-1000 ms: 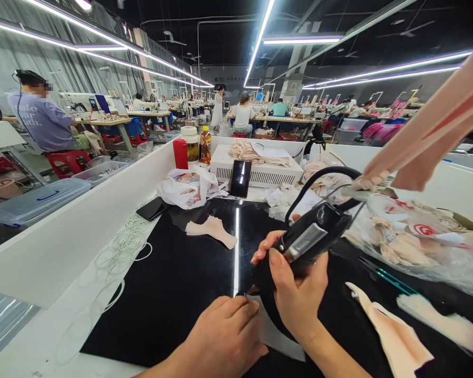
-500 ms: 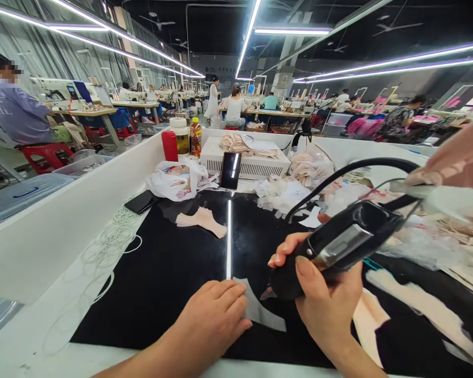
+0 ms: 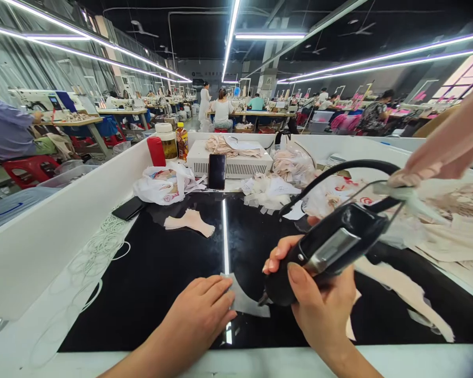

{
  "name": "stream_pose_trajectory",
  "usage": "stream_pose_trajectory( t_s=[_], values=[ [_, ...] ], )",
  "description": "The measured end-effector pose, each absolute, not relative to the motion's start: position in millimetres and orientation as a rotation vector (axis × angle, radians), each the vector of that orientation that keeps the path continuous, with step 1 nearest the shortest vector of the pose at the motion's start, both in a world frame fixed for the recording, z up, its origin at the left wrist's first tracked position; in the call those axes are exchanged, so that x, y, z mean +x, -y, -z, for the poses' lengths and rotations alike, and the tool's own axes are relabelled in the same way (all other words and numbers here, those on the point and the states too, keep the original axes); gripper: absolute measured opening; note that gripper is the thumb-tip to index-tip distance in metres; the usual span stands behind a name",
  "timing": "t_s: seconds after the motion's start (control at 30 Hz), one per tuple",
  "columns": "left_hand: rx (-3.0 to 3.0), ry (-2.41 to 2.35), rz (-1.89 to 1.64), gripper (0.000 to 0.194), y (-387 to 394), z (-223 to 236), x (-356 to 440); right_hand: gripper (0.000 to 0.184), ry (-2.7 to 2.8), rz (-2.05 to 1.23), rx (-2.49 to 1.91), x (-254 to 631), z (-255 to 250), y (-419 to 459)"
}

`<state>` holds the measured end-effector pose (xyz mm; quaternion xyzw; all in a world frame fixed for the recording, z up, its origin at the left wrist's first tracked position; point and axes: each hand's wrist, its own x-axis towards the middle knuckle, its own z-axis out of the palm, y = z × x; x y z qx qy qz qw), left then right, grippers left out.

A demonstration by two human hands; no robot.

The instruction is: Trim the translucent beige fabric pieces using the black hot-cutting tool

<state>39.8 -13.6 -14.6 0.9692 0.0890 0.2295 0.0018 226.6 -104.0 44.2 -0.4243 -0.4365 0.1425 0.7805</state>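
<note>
Two hands work over the mat (image 3: 153, 299): left hand (image 3: 197, 310) flattish, grasping nothing, across the piece's (image 3: 246, 302) left end; right hand (image 3: 321, 299) wrapped round the tool (image 3: 331, 252), its tip (image 3: 263, 300) now shifted to the piece's right end, seemingly clearing the curved edge.

Tilted black tool (image 3: 331, 249) near translucent piece (image 3: 245, 301)

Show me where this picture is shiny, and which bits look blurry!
In the head view, a white streak of glare runs down the black work surface; also in the head view, the pink cloth at upper right looks blurry, while the left hand looks clearer.
</note>
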Motion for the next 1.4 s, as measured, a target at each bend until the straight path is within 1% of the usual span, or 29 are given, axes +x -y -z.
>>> stream_pose_trajectory(
  t_s=[0.1,0.17,0.3,0.57,0.77,0.9,1.0,1.1,1.4],
  values=[
    [3.050,-0.266,-0.726,0.033,12.3,13.1,39.3,0.026,0.960,-0.301,-0.910,220.0,-45.5,101.0],
    [3.062,-0.261,-0.731,0.032,11.9,12.7,39.0,0.024,0.973,-0.284,-0.919,217.6,-45.9,100.7],
    [3.090,-0.249,-0.735,0.031,11.4,12.0,39.4,0.022,0.989,-0.247,-0.943,221.9,-44.5,104.3],
    [3.176,-0.208,-0.746,0.042,12.5,5.5,42.0,0.025,0.990,-0.252,-0.973,238.2,-38.3,114.5],
    [3.204,-0.174,-0.755,0.035,16.8,0.8,43.6,0.024,0.990,-0.216,-0.976,235.8,-41.0,112.2],
    [3.113,-0.116,-0.776,0.036,28.2,2.0,53.4,0.023,0.989,-0.180,-1.011,235.1,-40.9,112.5],
    [3.049,-0.104,-0.758,0.036,37.2,6.1,63.8,0.024,0.979,-0.228,-0.999,235.8,-40.0,114.2],
    [3.038,-0.087,-0.760,0.033,41.2,9.4,72.1,0.025,0.959,-0.266,-0.998,237.9,-39.7,114.6],
    [2.995,-0.020,-0.831,0.022,33.1,10.3,83.9,0.027,0.898,-0.234,-0.989,242.4,-40.7,115.1]
  ],
)
